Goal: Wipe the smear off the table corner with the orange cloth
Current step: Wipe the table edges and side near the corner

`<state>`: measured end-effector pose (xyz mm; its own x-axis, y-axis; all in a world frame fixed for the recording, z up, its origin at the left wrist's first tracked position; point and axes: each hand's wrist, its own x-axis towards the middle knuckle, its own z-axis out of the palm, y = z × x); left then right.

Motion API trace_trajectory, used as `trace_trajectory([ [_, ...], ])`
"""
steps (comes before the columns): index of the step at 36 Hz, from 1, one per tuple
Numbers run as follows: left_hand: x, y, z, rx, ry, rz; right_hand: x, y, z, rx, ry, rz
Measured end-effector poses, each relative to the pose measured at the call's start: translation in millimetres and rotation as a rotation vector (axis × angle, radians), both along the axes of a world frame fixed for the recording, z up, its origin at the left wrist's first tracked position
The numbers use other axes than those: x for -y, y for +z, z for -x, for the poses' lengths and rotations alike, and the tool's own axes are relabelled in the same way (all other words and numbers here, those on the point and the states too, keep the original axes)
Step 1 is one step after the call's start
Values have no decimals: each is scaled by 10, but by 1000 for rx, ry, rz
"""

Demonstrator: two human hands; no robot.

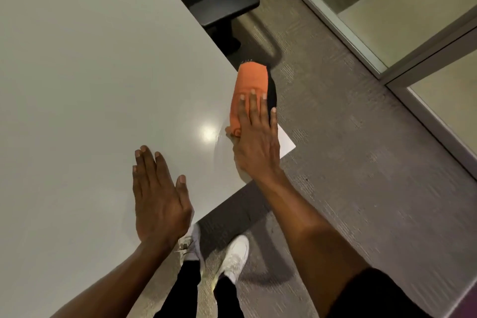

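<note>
A folded orange cloth [249,85] lies on the white table [90,72] near its right edge, just beyond the table corner [290,146]. My right hand [258,142] presses flat on the cloth's near end, fingers stretched over it. The cloth's far end juts past the table edge, with a dark underside showing. A faint curved smear [219,144] shows on the tabletop left of my right hand, beside a bright light reflection. My left hand [157,196] rests flat on the table with fingers apart, holding nothing.
A black office chair [219,5] stands against the table's right edge further back. Grey carpet [361,162] covers the floor to the right. A glass partition with a metal frame [387,59] runs at the upper right. My white shoes [232,258] stand below the near edge.
</note>
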<state>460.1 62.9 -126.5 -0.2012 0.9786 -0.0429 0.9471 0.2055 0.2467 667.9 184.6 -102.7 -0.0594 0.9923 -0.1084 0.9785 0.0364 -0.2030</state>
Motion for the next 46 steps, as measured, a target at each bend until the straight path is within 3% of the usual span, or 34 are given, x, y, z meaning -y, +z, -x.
trace_trajectory([
  [7, -3, 15, -7, 6, -6, 7, 1134, -10, 260, 1, 229, -47],
  [10, -13, 31, -13, 5, -3, 10, 1359, -33, 209, -11, 188, -54],
  [16, -15, 50, -10, 9, -10, 18, 528, -52, -37, 34, -65, -33],
  [21, -11, 59, -10, 13, -2, 28, 83, -58, -96, 33, -82, 26],
  [29, -18, 27, -1, 4, -6, 7, 1037, 17, 286, 27, 306, 34],
  [33, -8, 33, -15, -6, -5, 4, 802, 103, 281, 17, 390, 78],
  [41, -3, 42, -4, 8, -12, 9, -272, 128, -11, 47, 98, 13],
  [46, 2, 61, -11, 23, -9, 13, -46, 6, -192, 3, -115, 57],
])
